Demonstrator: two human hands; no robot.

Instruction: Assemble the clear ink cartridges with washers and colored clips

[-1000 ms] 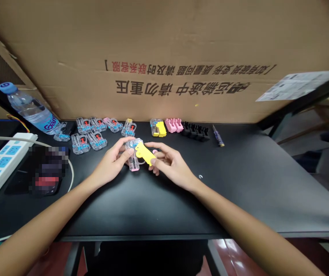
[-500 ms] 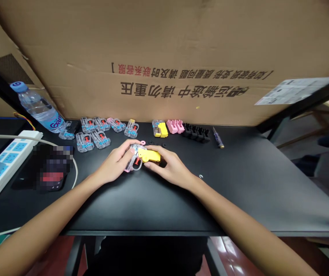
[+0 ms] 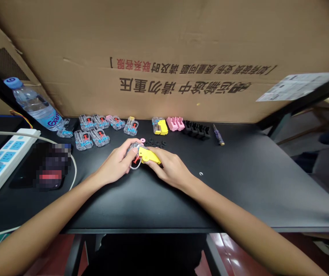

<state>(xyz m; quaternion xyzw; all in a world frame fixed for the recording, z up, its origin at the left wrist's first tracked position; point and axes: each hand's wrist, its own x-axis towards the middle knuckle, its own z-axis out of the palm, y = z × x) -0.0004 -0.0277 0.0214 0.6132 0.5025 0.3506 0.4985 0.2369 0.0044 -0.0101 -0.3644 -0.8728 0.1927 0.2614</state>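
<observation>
Near the middle of the black table, my left hand (image 3: 117,162) is closed round a clear plastic piece (image 3: 136,164) with a red part and a rounded loop. My right hand (image 3: 171,168) grips a yellow piece (image 3: 149,155), which touches the right side of the clear one. Just beyond my fingers lie a pink ring (image 3: 143,140) and several small black rings (image 3: 153,143). Farther back stand a clear and yellow unit (image 3: 160,126), pink parts (image 3: 176,123) and black parts (image 3: 196,130). Several clear units (image 3: 87,132) with red parts sit at the back left.
A water bottle (image 3: 36,105) leans at the back left, near a white power strip (image 3: 9,159), a cable and a pixelated dark object (image 3: 50,166). A screwdriver (image 3: 219,135) lies at the back right, a small white clip (image 3: 201,174) nearer. Cardboard (image 3: 164,34) rises behind.
The yellow piece has tilted, its right end now lower. The clear piece has turned slightly in my left hand, and more black rings show beyond my fingers. The camera view has shifted a little.
</observation>
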